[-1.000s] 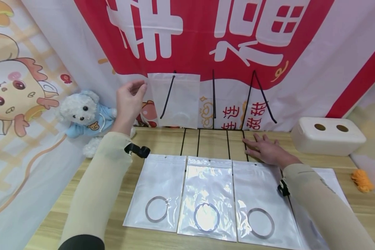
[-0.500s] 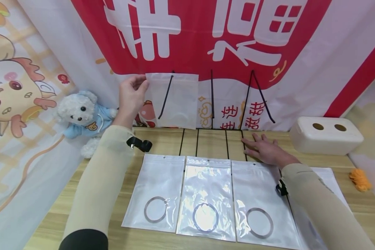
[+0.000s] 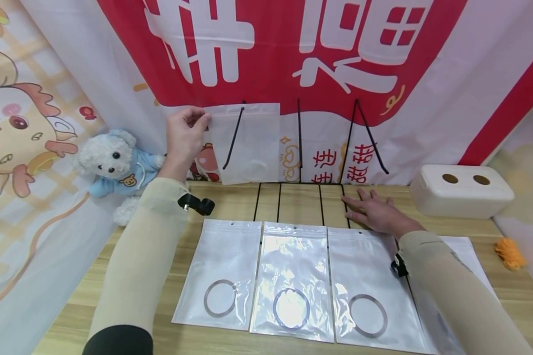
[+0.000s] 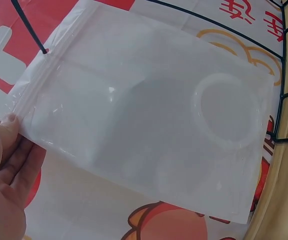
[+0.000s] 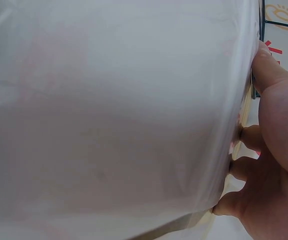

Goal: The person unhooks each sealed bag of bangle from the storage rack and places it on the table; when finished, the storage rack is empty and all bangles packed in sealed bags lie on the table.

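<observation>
A clear zip bag [image 3: 262,148] hangs on a black hook [image 3: 234,138] of a wire rack at the back. My left hand [image 3: 184,138] pinches its upper left corner, thumb in front and fingers behind, as the left wrist view shows. A pale ring [image 4: 229,110] lies inside near the bag's bottom. My right hand [image 3: 375,213] rests with fingers spread on the rack's base wires, just above the top edge of a zip bag [image 3: 360,266] with a ring in it. To its left lie a middle zip bag [image 3: 295,261] and a left zip bag [image 3: 231,251], each with a ring.
A white box with two round holes [image 3: 462,197] stands at the back right, near orange yarn [image 3: 511,253]. A white plush bear [image 3: 111,155] in blue sits behind my left arm. More black hooks [image 3: 370,135] stick out from the rack further right.
My left fingertips have gone from beside the hanging bag to holding its corner, and the bag has tilted slightly. The right hand stays put; the head view has shifted a little.
</observation>
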`<state>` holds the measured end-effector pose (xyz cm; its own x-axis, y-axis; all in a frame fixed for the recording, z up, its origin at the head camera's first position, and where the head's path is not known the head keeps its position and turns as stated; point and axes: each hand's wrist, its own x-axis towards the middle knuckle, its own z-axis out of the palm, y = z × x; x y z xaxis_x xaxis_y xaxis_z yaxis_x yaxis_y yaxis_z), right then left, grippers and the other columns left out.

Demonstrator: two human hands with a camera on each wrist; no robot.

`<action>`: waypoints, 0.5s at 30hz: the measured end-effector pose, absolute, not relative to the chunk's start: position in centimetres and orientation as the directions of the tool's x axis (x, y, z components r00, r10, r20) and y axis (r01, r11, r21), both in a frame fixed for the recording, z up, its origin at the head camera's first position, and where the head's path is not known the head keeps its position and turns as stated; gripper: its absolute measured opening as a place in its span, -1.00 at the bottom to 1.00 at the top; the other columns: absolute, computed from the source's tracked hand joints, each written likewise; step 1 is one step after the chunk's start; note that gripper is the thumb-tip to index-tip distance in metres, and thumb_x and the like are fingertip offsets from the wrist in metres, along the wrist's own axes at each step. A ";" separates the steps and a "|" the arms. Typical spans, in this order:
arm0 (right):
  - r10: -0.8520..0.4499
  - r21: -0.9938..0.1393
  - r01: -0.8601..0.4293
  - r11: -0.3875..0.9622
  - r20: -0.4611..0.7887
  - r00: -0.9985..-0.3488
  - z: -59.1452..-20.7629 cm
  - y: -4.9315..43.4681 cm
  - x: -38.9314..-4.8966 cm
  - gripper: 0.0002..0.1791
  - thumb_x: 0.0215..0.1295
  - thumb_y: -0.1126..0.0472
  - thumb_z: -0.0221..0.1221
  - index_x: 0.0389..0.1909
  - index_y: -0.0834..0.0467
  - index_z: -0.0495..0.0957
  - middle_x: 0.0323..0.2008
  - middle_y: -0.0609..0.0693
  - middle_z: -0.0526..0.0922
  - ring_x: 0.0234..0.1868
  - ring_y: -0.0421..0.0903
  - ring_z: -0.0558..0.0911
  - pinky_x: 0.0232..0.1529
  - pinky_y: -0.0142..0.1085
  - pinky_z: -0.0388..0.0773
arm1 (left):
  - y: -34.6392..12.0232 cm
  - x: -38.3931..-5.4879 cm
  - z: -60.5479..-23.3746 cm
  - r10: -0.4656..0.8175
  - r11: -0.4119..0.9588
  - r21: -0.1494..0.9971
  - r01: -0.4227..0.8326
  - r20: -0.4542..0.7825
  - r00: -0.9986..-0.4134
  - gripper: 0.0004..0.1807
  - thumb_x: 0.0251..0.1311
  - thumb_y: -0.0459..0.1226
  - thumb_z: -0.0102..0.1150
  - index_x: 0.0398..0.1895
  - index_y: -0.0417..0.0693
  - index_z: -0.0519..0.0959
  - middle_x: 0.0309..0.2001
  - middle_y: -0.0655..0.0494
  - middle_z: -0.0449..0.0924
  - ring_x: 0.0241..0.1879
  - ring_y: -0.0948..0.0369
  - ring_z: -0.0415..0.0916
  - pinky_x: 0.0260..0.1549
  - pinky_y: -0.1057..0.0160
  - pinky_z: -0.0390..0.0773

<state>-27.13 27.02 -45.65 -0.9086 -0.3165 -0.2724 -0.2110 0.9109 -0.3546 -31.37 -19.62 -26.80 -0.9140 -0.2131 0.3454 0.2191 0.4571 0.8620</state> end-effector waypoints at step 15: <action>-0.326 -0.354 -0.224 0.908 -0.263 -0.908 -45.8 27.2 -27.1 -0.24 0.68 -0.30 -0.04 0.74 -0.10 0.13 0.73 0.43 -0.21 0.65 0.67 -0.28 0.41 0.73 -0.43 | -19.4 -31.2 -26.9 -0.257 0.437 0.869 0.230 0.366 -0.895 -0.67 0.51 -0.07 0.28 0.20 0.06 0.77 0.17 0.04 0.76 -0.01 0.18 0.67 0.19 0.28 0.73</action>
